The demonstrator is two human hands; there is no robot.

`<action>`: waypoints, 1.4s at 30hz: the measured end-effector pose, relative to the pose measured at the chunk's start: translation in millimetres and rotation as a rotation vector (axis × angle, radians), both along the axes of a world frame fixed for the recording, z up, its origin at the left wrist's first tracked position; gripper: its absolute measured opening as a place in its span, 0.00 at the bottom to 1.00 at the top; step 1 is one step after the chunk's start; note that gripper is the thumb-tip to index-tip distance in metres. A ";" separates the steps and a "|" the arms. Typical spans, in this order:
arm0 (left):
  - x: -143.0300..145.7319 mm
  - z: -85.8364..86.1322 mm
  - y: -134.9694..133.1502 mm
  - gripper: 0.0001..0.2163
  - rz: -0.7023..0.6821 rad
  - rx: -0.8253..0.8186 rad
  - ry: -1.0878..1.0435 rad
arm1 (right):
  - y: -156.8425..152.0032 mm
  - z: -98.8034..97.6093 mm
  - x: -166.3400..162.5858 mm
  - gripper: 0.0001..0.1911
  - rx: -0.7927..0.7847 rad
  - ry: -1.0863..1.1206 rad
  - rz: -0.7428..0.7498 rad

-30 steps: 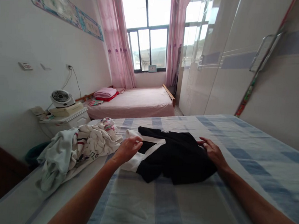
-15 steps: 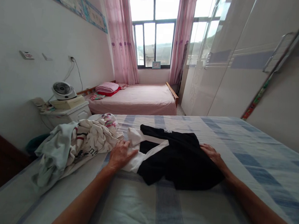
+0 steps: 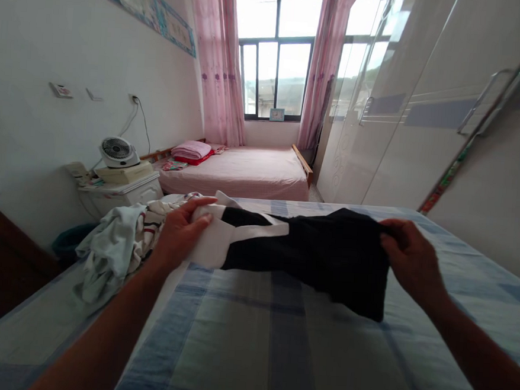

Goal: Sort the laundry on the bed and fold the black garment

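A black garment with white trim point(image 3: 309, 252) hangs stretched between both my hands, lifted off the blue checked bed sheet point(image 3: 249, 349). My left hand point(image 3: 179, 231) grips its white end at the left. My right hand point(image 3: 411, 262) pinches the black end at the right, and a fold of black cloth droops below it. The garment's underside is hidden from me.
A heap of light-coloured clothes point(image 3: 118, 244) lies on the bed's left side. Beyond it stands a white bedside cabinet point(image 3: 126, 191) with a small fan point(image 3: 117, 151). A pink bed point(image 3: 243, 173) lies under the window, and a glossy wardrobe point(image 3: 426, 111) lines the right wall.
Both hands were pressing flat on the garment on the bed; now they have closed on its two ends and raised it off the sheet. The view has tilted a little upward.
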State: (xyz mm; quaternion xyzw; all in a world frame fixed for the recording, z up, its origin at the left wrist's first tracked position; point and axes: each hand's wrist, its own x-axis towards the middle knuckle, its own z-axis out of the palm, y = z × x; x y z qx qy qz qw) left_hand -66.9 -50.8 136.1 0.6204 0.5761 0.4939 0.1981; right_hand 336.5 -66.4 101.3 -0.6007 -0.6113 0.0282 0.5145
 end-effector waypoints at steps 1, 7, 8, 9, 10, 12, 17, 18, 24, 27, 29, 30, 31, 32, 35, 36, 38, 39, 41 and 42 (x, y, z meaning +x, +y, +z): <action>-12.8 6.1 -10.1 0.22 0.006 -0.013 0.013 | -11.8 8.5 6.4 0.14 -0.009 -0.053 -0.006; -77.4 -34.2 -42.9 0.26 -0.109 -0.348 0.434 | -63.2 -9.1 48.2 0.23 -0.462 -0.154 0.255; -80.8 -44.9 -41.5 0.26 -0.087 -0.320 0.491 | -63.3 -18.5 54.3 0.23 -0.498 -0.139 0.257; -81.3 -53.6 -38.2 0.26 -0.073 -0.279 0.526 | -60.7 -27.7 59.9 0.24 -0.509 -0.135 0.233; -79.2 -59.9 -33.2 0.25 -0.072 -0.237 0.535 | -55.7 -36.4 65.1 0.25 -0.499 -0.146 0.187; -68.3 -65.4 -18.6 0.24 -0.095 -0.178 0.515 | -41.2 -51.1 73.6 0.28 -0.467 -0.213 0.078; -19.7 -66.1 28.7 0.25 -0.275 -0.193 0.593 | -10.0 -71.2 73.9 0.29 -0.556 -0.304 0.064; -9.0 -68.5 36.1 0.25 -0.318 -0.215 0.607 | -8.9 -71.9 69.5 0.29 -0.592 -0.298 0.110; 31.0 -71.6 38.8 0.11 -0.457 -0.273 0.611 | -38.0 -40.9 57.1 0.18 -0.753 -0.177 0.450; 25.3 -38.5 33.5 0.13 -0.449 -0.155 0.521 | -47.1 -4.8 72.6 0.18 -0.699 0.008 0.343; 19.2 -7.7 43.4 0.15 -0.351 0.021 0.483 | -37.0 20.6 79.9 0.21 -0.546 0.094 0.170; 17.8 6.7 53.7 0.15 -0.279 0.111 0.485 | -26.0 31.7 80.6 0.22 -0.444 0.107 0.081; 18.3 18.8 67.1 0.16 -0.188 0.191 0.512 | -11.6 40.6 79.1 0.22 -0.341 0.106 0.007; 20.7 27.6 82.6 0.16 -0.102 0.242 0.551 | 5.6 46.8 76.1 0.22 -0.250 0.093 -0.046; 34.8 30.5 125.1 0.18 0.105 0.310 0.652 | 58.8 44.5 62.7 0.22 -0.098 -0.043 -0.140; 39.5 24.6 132.6 0.19 0.123 0.314 0.676 | 71.8 37.3 58.4 0.22 -0.077 -0.128 -0.175; 44.0 7.0 131.3 0.19 0.047 0.312 0.713 | 82.6 16.8 50.4 0.23 -0.068 -0.294 -0.218; 42.8 -3.3 122.6 0.17 -0.028 0.315 0.742 | 79.5 5.2 46.1 0.23 -0.090 -0.341 -0.199; 32.7 -24.2 94.0 0.14 -0.239 0.301 0.813 | 57.9 -17.3 34.8 0.21 -0.204 -0.349 -0.034; 24.3 -34.4 76.9 0.14 -0.385 0.270 0.857 | 41.9 -27.3 27.4 0.21 -0.289 -0.337 0.099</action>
